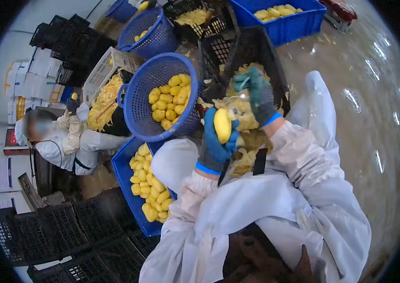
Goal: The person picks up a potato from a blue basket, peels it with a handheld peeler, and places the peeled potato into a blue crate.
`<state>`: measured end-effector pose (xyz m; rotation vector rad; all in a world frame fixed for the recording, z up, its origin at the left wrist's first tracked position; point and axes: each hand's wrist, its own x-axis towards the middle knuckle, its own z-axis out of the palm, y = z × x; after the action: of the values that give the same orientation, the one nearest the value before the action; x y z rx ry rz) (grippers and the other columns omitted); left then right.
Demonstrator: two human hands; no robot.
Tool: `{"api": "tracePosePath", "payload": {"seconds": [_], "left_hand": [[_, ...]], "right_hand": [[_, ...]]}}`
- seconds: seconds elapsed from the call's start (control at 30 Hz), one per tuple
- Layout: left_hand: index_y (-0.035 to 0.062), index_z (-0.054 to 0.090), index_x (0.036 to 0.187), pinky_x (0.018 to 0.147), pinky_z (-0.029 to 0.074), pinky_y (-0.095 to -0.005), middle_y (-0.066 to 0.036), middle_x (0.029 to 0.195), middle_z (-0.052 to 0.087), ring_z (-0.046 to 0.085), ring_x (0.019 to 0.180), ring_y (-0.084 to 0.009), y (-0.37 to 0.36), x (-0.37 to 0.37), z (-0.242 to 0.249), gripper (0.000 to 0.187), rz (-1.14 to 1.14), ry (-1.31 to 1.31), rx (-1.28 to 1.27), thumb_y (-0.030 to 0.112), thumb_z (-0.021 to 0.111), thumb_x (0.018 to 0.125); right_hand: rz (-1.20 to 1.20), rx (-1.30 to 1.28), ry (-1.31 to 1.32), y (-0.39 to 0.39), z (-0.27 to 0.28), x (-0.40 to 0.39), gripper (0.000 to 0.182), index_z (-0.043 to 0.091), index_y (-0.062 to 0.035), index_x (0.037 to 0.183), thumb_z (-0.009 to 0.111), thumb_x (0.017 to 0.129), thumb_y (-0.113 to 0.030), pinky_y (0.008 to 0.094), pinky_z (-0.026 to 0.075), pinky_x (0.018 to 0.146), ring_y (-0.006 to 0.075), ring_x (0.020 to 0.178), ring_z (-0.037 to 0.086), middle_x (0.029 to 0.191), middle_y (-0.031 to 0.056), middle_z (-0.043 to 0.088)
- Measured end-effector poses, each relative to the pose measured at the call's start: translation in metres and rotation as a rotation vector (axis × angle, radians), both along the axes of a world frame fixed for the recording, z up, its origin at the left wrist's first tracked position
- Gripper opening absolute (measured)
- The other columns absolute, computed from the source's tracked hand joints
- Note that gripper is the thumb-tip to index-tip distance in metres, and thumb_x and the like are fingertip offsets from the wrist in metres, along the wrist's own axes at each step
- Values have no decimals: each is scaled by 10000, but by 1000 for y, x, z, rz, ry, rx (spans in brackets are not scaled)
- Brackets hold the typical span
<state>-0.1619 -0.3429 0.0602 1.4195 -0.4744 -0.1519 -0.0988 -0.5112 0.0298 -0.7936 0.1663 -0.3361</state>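
My left hand [216, 148], in a blue glove, is closed around a peeled yellow potato [222, 125], held upright with its top end free. Just to the right and higher in the view, my right hand [258, 96] wears a teal and grey glove. Its fingers are curled round a peeler [240, 97], which is blurred and mostly hidden; a gap separates it from the potato. Beneath both hands lie pale peelings [247, 158] in a black crate [275, 56].
A blue basket [136, 78] of potatoes stands left of my hands. Below it, a blue crate [149, 227] holds more peeled potatoes. Another blue crate [299, 34] is at the top. A co-worker [63, 141] sits at the left near a peelings-filled white crate [97, 78]. Wet floor [369, 118] lies right.
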Motion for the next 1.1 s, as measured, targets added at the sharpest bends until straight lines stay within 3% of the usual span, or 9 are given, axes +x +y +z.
{"api": "tracePosePath", "payload": {"seconds": [0.03,0.1,0.17,0.27,0.37,0.47,0.63,0.77,1.1], "left_hand": [[-32,269,1315,796,485,-305,-161,1108,516,570,940,-213,3,1,0,650,-98,333,-366,25,610,763],[-13,288,1317,815,490,-315,-161,1173,501,556,1010,-211,3,-7,-1,654,112,-83,261,7,622,755],[-12,293,1316,839,480,-320,-157,1198,496,542,1043,-215,-4,-2,1,674,-4,235,-9,4,641,740],[-11,318,1308,879,453,-326,-138,1193,501,525,1065,-234,0,7,-12,699,17,-235,270,31,683,713],[-23,338,1292,892,440,-330,-152,1171,503,531,1047,-250,-4,1,5,686,28,-102,241,41,688,706],[-46,348,1273,886,441,-338,-173,1145,504,535,1030,-263,-6,-6,18,667,82,18,232,52,688,708],[-76,358,1232,857,455,-344,-185,1123,504,545,1002,-252,0,6,-1,640,111,-371,483,95,709,725],[-13,392,1230,873,464,-321,-152,1184,507,530,1039,-221,2,8,32,489,-123,783,-360,129,625,824],[53,543,1070,934,434,-397,-100,1064,568,544,1009,-241,-4,33,-12,256,3,879,-875,96,574,820]], "right_hand": [[-35,37,52,-9,4,3,349,588,-65,949,494,923,-400,258,486,600,126,655,586,823,62,646],[91,12,-15,4,13,-10,360,586,-57,956,503,917,-405,254,487,600,131,642,587,834,67,646],[203,-53,-6,20,25,-27,363,582,-30,966,497,925,-381,257,493,613,139,656,597,855,84,645],[269,-128,73,36,35,-36,379,584,-7,938,456,948,-363,276,500,638,148,678,609,855,101,648],[122,-415,-52,31,17,-24,390,586,-9,917,449,949,-373,283,500,643,149,676,610,865,114,652],[16,-84,55,5,17,-7,406,580,-12,909,440,948,-391,282,499,654,158,682,615,861,122,654],[-101,-502,-41,24,15,-21,422,592,-17,897,441,940,-409,305,493,653,163,654,605,822,120,657],[-172,-131,65,-37,-3,10,395,587,-23,925,462,935,-397,293,486,658,169,650,603,817,120,654],[-7,-63,80,2,13,-35,444,591,-12,876,452,934,-429,299,499,622,173,653,618,801,107,652]]}}
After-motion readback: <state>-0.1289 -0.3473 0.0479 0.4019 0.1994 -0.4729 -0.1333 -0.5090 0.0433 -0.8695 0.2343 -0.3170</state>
